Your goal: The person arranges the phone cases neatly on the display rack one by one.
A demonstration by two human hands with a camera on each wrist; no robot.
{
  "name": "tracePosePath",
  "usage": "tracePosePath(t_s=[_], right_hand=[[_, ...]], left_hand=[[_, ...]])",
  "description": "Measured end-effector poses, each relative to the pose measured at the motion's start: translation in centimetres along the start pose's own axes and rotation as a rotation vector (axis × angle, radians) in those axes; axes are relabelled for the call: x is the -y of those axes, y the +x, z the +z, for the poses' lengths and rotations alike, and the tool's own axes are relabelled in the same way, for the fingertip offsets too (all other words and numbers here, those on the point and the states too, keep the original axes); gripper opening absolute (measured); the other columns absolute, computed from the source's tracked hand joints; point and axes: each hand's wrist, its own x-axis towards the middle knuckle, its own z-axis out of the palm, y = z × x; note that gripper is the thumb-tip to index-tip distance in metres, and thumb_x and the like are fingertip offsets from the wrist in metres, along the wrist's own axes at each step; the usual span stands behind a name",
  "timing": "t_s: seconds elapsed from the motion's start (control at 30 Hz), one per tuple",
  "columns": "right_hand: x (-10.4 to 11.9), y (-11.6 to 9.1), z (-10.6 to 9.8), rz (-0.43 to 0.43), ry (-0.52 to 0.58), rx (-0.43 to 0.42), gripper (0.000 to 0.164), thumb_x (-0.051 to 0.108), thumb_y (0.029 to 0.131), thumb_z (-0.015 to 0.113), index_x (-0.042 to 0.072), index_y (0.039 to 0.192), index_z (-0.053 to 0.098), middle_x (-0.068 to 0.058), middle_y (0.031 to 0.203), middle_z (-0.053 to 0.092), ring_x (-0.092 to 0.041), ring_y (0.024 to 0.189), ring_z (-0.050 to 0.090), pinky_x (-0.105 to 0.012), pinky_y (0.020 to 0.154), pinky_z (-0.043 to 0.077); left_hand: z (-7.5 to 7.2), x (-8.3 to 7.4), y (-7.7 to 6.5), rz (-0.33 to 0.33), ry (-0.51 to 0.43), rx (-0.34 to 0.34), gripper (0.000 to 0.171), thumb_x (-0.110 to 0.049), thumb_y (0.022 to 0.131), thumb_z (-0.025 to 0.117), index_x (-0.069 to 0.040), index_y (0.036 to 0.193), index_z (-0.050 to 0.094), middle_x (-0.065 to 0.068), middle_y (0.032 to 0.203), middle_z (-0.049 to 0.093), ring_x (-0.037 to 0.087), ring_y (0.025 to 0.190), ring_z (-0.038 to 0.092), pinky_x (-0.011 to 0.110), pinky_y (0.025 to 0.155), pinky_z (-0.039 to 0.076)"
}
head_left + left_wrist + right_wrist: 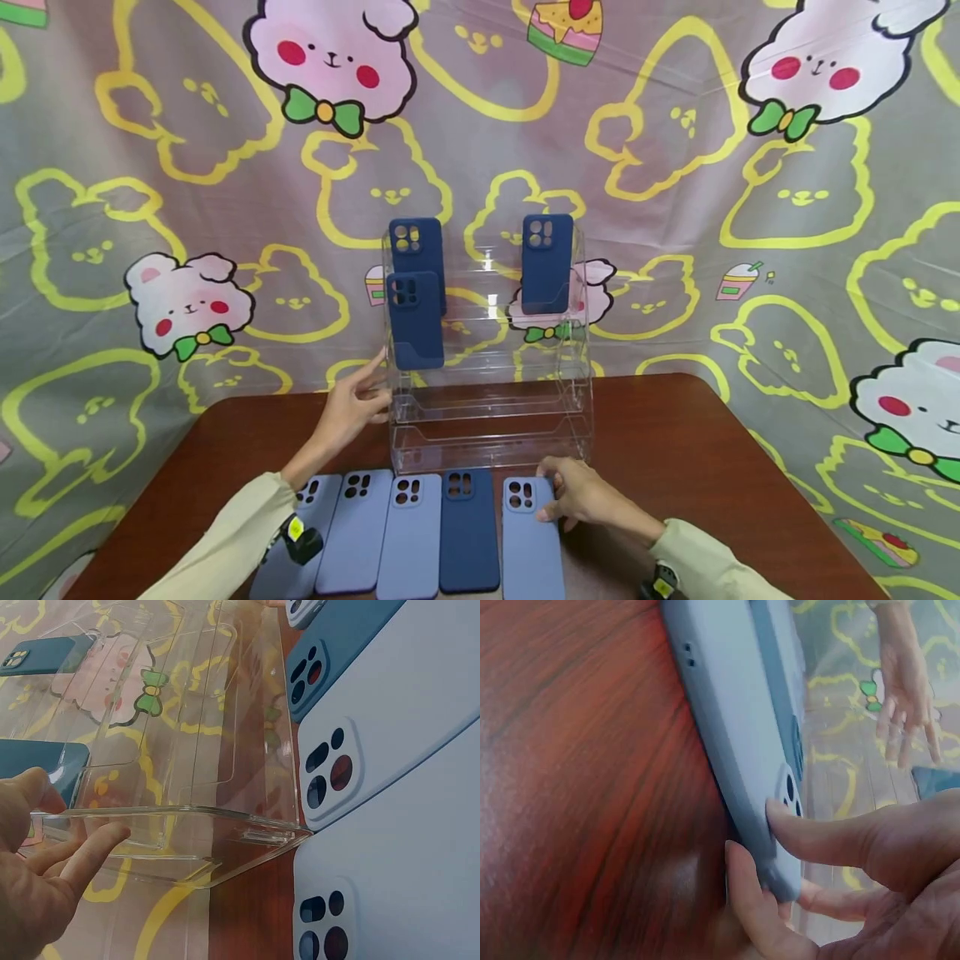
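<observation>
My right hand pinches the upper right corner of a light blue phone case, the rightmost of a row. In the right wrist view its thumb lies by the camera cutouts and a finger reaches the edge; that edge looks slightly raised off the table. A clear tiered display rack stands behind the row. At its left side is my left hand, fingers loosely extended; whether they touch the rack I cannot tell. Dark blue phone cases stand on the rack: one at upper left, one below it, one at upper right.
Left of the held case lie a dark blue case and several light blue cases, side by side on the brown table. Behind the table hangs a patterned cloth.
</observation>
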Motion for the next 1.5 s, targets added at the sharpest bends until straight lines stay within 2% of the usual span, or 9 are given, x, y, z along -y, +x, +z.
tracePosePath(t_s=[0.13, 0.3, 0.4, 0.53, 0.67, 0.77, 1.0, 1.23, 1.5], right_hand=[[-0.7, 0.1, -0.9, -0.019, 0.164, 0.11, 0.031, -0.01, 0.087, 0.079, -0.008, 0.112, 0.061, -0.01, 0.082, 0.061, -0.018, 0.067, 0.065, -0.039, 0.052, 0.065], [-1.4, 0.4, -1.8, 0.023, 0.371, 0.236, 0.029, -0.008, 0.094, 0.071, -0.011, 0.12, 0.06, -0.01, 0.088, 0.062, -0.017, 0.071, 0.065, -0.035, 0.059, 0.067], [-1.6, 0.4, -2.1, 0.028, 0.416, 0.275, 0.027, -0.003, 0.096, 0.071, -0.01, 0.121, 0.062, -0.009, 0.089, 0.064, -0.016, 0.076, 0.068, -0.033, 0.06, 0.067], [-1.6, 0.5, -2.3, -0.039, 0.443, 0.319, 0.026, 0.0, 0.097, 0.071, -0.012, 0.12, 0.063, -0.007, 0.089, 0.067, -0.016, 0.082, 0.069, -0.035, 0.063, 0.067], [-1.5, 0.7, -2.6, -0.095, 0.472, 0.346, 0.03, 0.002, 0.098, 0.071, -0.014, 0.122, 0.062, -0.006, 0.093, 0.069, -0.017, 0.085, 0.07, -0.04, 0.067, 0.068], [-1.1, 0.8, -3.1, -0.111, 0.47, 0.329, 0.03, 0.002, 0.098, 0.071, -0.014, 0.122, 0.063, -0.007, 0.093, 0.069, -0.017, 0.086, 0.071, -0.044, 0.069, 0.068], [0.5, 0.7, -5.0, -0.136, 0.368, 0.238, 0.026, 0.006, 0.097, 0.075, -0.008, 0.119, 0.068, -0.009, 0.096, 0.068, -0.02, 0.087, 0.07, -0.048, 0.071, 0.068], [2.4, 0.8, -7.2, -0.174, 0.289, 0.191, 0.025, 0.005, 0.097, 0.074, -0.006, 0.119, 0.069, -0.015, 0.102, 0.067, -0.024, 0.089, 0.073, -0.054, 0.076, 0.067], [4.6, 1.6, -10.1, -0.191, 0.185, 0.064, 0.028, 0.01, 0.098, 0.075, -0.002, 0.122, 0.068, -0.018, 0.104, 0.07, -0.024, 0.087, 0.074, -0.054, 0.077, 0.067]], left_hand=[[0.1, 0.1, 0.1, -0.008, -0.006, 0.014, 0.078, 0.008, 0.096, 0.061, -0.014, 0.165, 0.032, 0.034, 0.153, 0.047, 0.05, 0.125, 0.062, 0.037, 0.082, 0.067], [-0.2, 0.3, 0.2, -0.005, -0.04, 0.02, 0.074, 0.007, 0.099, 0.063, -0.011, 0.164, 0.034, 0.037, 0.151, 0.048, 0.052, 0.124, 0.062, 0.04, 0.083, 0.067], [-0.3, 0.4, 0.3, 0.003, -0.045, 0.014, 0.071, 0.001, 0.101, 0.067, -0.012, 0.164, 0.037, 0.036, 0.15, 0.049, 0.05, 0.124, 0.063, 0.043, 0.084, 0.067], [-0.4, 0.7, 0.3, 0.001, -0.015, -0.021, 0.068, -0.005, 0.101, 0.07, -0.014, 0.162, 0.041, 0.033, 0.15, 0.052, 0.048, 0.121, 0.065, 0.044, 0.082, 0.067], [-0.5, 0.9, 0.3, -0.018, -0.011, -0.028, 0.068, -0.006, 0.101, 0.07, -0.014, 0.162, 0.04, 0.033, 0.151, 0.051, 0.049, 0.12, 0.065, 0.044, 0.08, 0.067], [-0.6, 0.9, 0.4, -0.016, -0.018, -0.013, 0.068, -0.007, 0.101, 0.069, -0.015, 0.162, 0.04, 0.033, 0.15, 0.051, 0.05, 0.121, 0.065, 0.043, 0.079, 0.067], [-0.5, 1.0, 0.5, -0.006, -0.015, 0.016, 0.068, -0.008, 0.102, 0.068, -0.013, 0.163, 0.037, 0.037, 0.148, 0.051, 0.051, 0.121, 0.064, 0.041, 0.078, 0.068], [-0.8, 1.0, 0.6, -0.007, -0.044, 0.054, 0.07, -0.007, 0.103, 0.067, -0.013, 0.164, 0.034, 0.037, 0.152, 0.047, 0.053, 0.125, 0.06, 0.043, 0.08, 0.067], [-0.9, 1.1, 0.8, 0.032, -0.046, 0.046, 0.067, -0.004, 0.103, 0.065, -0.008, 0.163, 0.036, 0.035, 0.156, 0.044, 0.054, 0.129, 0.058, 0.043, 0.079, 0.068]])
